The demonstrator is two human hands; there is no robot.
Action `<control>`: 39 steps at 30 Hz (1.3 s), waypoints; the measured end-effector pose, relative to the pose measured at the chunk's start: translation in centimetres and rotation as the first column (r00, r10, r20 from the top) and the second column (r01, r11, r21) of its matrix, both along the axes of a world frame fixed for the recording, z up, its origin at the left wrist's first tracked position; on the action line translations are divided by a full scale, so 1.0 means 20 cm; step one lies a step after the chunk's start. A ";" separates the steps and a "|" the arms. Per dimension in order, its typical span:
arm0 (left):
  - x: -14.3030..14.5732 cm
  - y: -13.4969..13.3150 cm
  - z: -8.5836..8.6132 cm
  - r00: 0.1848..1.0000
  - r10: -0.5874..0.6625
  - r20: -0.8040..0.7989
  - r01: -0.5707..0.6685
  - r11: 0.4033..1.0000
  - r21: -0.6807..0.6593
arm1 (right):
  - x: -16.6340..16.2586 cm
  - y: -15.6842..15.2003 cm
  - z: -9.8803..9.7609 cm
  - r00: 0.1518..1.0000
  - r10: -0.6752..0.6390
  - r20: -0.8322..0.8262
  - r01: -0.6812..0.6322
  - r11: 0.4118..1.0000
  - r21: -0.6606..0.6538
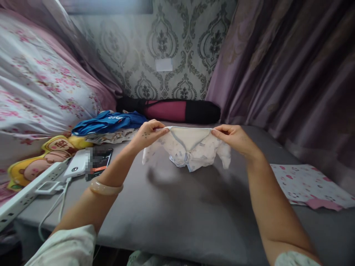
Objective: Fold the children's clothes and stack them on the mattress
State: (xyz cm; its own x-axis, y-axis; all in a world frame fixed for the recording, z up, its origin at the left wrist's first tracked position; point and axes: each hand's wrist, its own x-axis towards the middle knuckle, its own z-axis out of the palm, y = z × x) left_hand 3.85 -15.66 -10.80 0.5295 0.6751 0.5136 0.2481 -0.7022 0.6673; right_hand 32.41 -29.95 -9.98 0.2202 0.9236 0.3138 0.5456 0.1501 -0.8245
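I hold a small white baby garment [191, 149] with a faint print up above the grey bed surface [177, 207]. My left hand [148, 133] pinches its left shoulder, fingers closed on the cloth. My right hand [233, 137] pinches the right shoulder the same way. The garment hangs folded between the two hands, sleeves drooping at each side, with its shadow on the sheet below. A pale bangle [105, 188] sits on my left wrist.
A folded pink-patterned cloth [307, 184] lies at the right. A blue garment [108, 122] and a black-and-pink roll [172, 110] lie at the back. A phone [100, 162], a white power bank [77, 165], a power strip [24, 194] and floral bedding [36, 85] fill the left. Curtains hang at the right.
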 end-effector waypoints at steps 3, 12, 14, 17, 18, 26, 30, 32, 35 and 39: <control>-0.02 -0.02 0.07 0.999 -0.014 0.041 0.017 0.997 -0.078 | -0.01 -0.01 0.04 0.997 0.012 0.078 -0.013 1.000 0.007; -0.04 -0.06 0.19 0.990 -0.074 0.119 0.091 0.985 -0.146 | -0.06 -0.03 0.11 0.998 0.003 0.064 -0.007 0.998 0.061; -0.05 -0.07 0.21 0.989 -0.091 0.114 0.107 0.984 -0.142 | -0.06 -0.03 0.13 0.996 -0.015 0.093 0.009 0.998 0.064; -0.07 -0.07 0.23 0.992 -0.083 0.096 0.094 0.987 -0.127 | -0.06 -0.05 0.16 0.991 -0.021 0.133 0.013 0.998 0.058; -0.08 -0.07 0.24 0.993 -0.076 0.085 0.086 0.988 -0.126 | -0.06 -0.05 0.17 0.990 -0.014 0.139 0.007 0.999 0.051; -0.09 -0.05 0.31 0.998 -0.030 0.063 0.035 0.996 -0.082 | -0.04 -0.03 0.23 0.986 -0.046 0.160 0.028 0.993 0.118; -0.05 -0.02 0.31 0.965 0.070 0.253 -0.114 0.980 0.165 | -0.05 0.00 0.25 0.978 -0.159 0.135 0.110 0.942 0.316; -0.03 0.01 0.29 0.979 0.047 0.200 -0.093 0.970 0.226 | -0.05 0.02 0.23 0.977 -0.104 0.188 0.047 0.958 0.282; -0.02 0.04 0.25 0.977 0.062 0.205 -0.104 0.974 0.200 | -0.04 0.06 0.18 0.979 -0.033 0.201 -0.020 0.967 0.256; 0.00 0.06 0.21 0.985 0.056 0.161 -0.075 0.991 0.113 | -0.01 0.09 0.14 0.987 -0.073 0.140 0.033 0.963 0.269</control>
